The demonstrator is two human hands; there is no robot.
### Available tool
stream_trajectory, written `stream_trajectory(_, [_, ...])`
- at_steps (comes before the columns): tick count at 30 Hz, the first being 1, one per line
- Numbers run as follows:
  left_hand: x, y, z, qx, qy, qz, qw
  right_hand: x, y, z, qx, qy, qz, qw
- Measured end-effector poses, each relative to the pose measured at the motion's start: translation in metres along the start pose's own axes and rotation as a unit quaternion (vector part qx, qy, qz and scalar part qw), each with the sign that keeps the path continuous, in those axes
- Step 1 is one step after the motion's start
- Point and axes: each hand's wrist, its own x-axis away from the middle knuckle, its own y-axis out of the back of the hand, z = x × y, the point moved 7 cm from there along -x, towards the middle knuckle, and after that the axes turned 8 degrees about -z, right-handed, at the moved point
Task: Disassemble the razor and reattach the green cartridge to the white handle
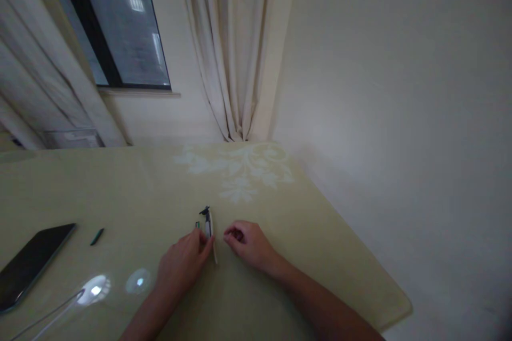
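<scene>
A white pen (210,234) with a dark tip lies on the yellowish table (280,213), pointing away from me. My left hand (182,264) rests on the table with its fingertips closed against the pen's left side; a small green piece shows just beyond the fingers. My right hand (248,245) lies just right of the pen with its fingers curled in, apart from the pen; I cannot make out anything in it.
A dark phone (30,264) lies at the left edge. A small dark green cap-like piece (96,236) sits beside it. A white cable (48,317) runs across the near left. Curtains (232,48) and a window (116,21) stand behind; the table edge drops off at the right.
</scene>
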Motion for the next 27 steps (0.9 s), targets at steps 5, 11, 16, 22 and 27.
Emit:
stream_trajectory(5, [0.003,-0.001,0.002,-0.007,0.001,0.017,1.000,0.013,-0.006,0.013,0.010,0.055,0.052,0.997])
stream_trajectory(11, [0.007,0.003,-0.004,-0.040,0.005,0.011,0.999,0.026,-0.016,0.027,0.084,0.127,0.100,0.983])
stream_trajectory(16, [0.010,-0.001,-0.007,-0.045,-0.007,0.012,0.999,0.022,-0.022,0.018,0.101,0.128,0.091,0.982])
stream_trajectory(22, [0.004,-0.001,0.001,-0.010,0.005,-0.004,1.000,0.022,-0.026,0.015,0.122,0.129,0.083,0.981])
stream_trajectory(27, [-0.005,0.023,0.005,0.033,0.002,-0.059,0.998,0.023,-0.020,0.020,0.095,0.124,0.094,0.983])
